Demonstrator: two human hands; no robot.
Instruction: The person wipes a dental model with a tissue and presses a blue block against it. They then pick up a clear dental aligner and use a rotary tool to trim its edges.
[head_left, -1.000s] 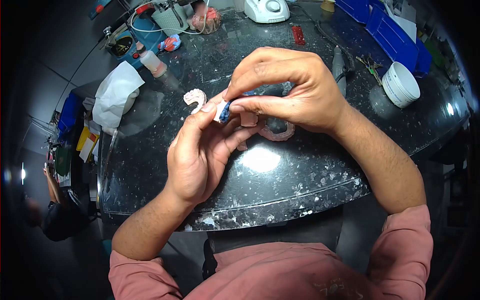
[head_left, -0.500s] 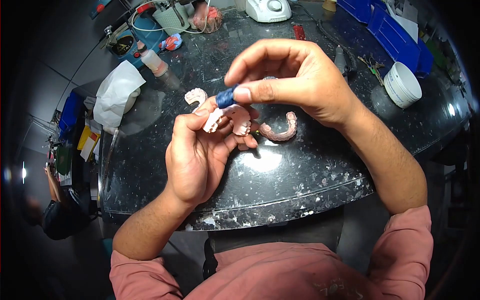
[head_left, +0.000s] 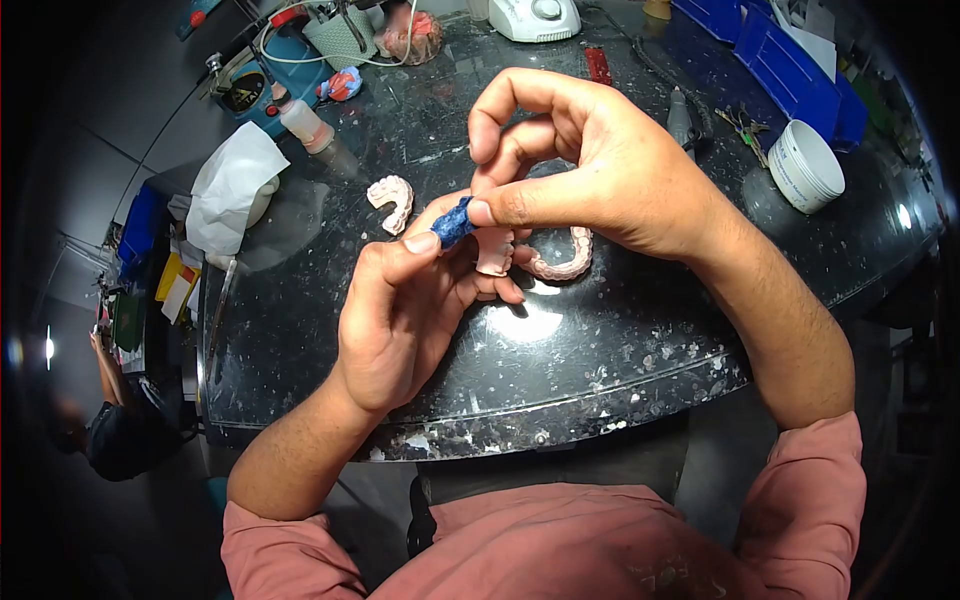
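Above the near half of the dark worktable point(head_left: 600, 350), between the two hands, is a small blue piece point(head_left: 453, 224) with a rough surface, slanting from lower left to upper right. It lies over a pale pink dental cast point(head_left: 494, 255), most of which is hidden. The left hand point(head_left: 380, 315) has its fingers closed under and around the cast, its thumb tip against the lower end of the blue piece. The right hand point(head_left: 615, 170) pinches the upper end, thumb in front and a bent fingertip close behind, while the forefinger curls clear of it.

On the tabletop, one pink dental arch point(head_left: 398, 203) lies just left of the hands; another horseshoe-shaped arch point(head_left: 565, 268) lies to their right, partly covered by the fingers.

Farther left are a crumpled white sheet point(head_left: 232, 185), a slim tool point(head_left: 219, 305) and a dropper bottle point(head_left: 308, 128). To the right stand a white tub point(head_left: 806, 167), a bunch of keys point(head_left: 745, 135) beside it, and a grey handpiece point(head_left: 681, 118). A white unit with a dial point(head_left: 533, 20) sits at the back, near blue bins point(head_left: 790, 75). At far left is another person point(head_left: 130, 430) in dark clothing.
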